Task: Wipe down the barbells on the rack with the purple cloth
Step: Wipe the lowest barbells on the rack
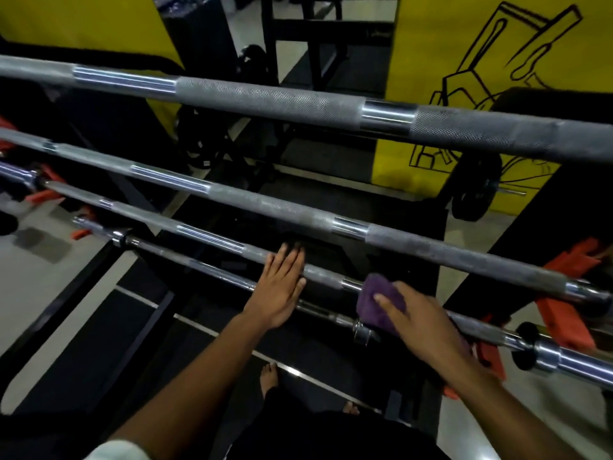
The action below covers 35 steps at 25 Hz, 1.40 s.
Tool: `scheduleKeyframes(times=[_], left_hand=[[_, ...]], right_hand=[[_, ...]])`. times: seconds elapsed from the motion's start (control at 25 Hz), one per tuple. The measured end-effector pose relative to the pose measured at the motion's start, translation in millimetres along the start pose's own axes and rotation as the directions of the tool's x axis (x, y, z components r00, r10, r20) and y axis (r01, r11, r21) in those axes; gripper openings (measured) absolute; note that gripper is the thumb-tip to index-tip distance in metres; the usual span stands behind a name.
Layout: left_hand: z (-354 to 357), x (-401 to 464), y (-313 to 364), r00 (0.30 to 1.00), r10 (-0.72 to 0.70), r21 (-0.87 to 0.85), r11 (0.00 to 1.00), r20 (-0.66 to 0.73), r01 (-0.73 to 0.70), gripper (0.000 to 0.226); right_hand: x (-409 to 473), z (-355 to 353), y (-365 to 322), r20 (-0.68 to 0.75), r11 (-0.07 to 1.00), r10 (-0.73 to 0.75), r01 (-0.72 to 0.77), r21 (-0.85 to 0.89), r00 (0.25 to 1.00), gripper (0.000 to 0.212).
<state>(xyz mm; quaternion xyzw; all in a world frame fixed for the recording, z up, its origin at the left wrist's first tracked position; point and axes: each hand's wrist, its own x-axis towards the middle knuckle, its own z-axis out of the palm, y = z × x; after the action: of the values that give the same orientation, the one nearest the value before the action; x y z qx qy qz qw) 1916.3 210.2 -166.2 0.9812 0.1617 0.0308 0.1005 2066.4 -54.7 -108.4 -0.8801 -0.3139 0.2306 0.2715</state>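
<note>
The room is dim overall, and the lower part of the view falls into near-black shadow. The yellow wall panels at the far side are the brightest surfaces. Light appears to come from above: bright glare bands lie along the polished sections of the top barbell and on the chrome sleeve at near right. The bars bow with wide-angle distortion toward the edges. Detail is soft throughout; the right hand looks slightly blurred, possibly by motion.
</note>
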Motion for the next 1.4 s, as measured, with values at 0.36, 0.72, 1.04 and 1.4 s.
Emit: scheduleKeyframes(times=[0.36,0.72,1.04,1.4], left_hand=[[-5,5,-9,0.996,0.021,-0.044,0.999,0.09,-0.017,0.065],[0,4,-13,0.997,0.046,-0.051,0.998,0.067,-0.042,0.063],[-5,4,-21,0.998,0.066,-0.176,0.982,0.02,-0.061,0.06],[-50,7,-138,0.832,-0.549,-0.344,0.797,-0.072,0.496,0.062]], right_hand=[[28,105,-10,0.369,0.128,0.28,-0.416,0.901,0.886,0.015],[11,108,-13,0.295,-0.034,0.342,-0.302,0.953,0.892,0.021],[-6,80,-56,0.213,0.74,-0.063,-0.097,0.665,0.975,0.031],[66,75,-49,0.146,0.471,-0.692,0.596,-0.651,0.707,0.06]])
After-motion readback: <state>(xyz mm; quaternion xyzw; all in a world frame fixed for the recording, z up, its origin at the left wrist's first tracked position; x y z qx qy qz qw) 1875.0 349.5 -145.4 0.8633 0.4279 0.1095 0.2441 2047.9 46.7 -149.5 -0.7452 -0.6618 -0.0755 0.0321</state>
